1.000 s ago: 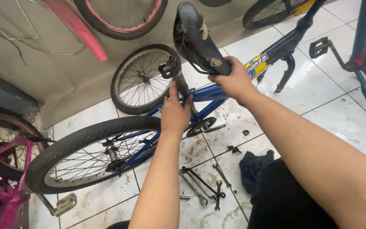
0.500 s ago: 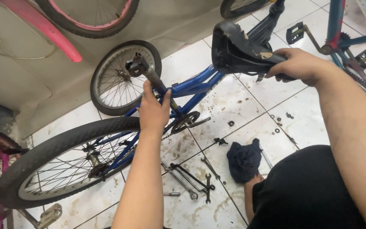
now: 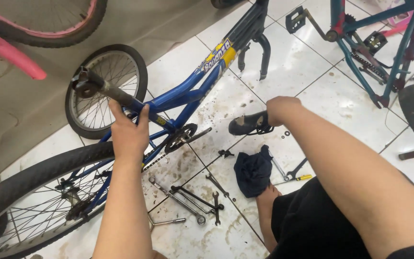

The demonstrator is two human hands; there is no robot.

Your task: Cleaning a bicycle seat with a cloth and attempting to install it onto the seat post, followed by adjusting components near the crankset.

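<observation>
Several wrenches (image 3: 188,199), dark rag (image 3: 253,171), floor

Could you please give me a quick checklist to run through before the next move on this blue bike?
1. Left hand grips the seat post: ok.
2. Right hand holds the black saddle low over the floor: ok.
3. Saddle off the post: ok.
4. Wrenches lie within view on the tiles: ok.
5. Post clamp tightness: cannot tell.
6. Small washers loose on the floor near the saddle: not ok.
</observation>
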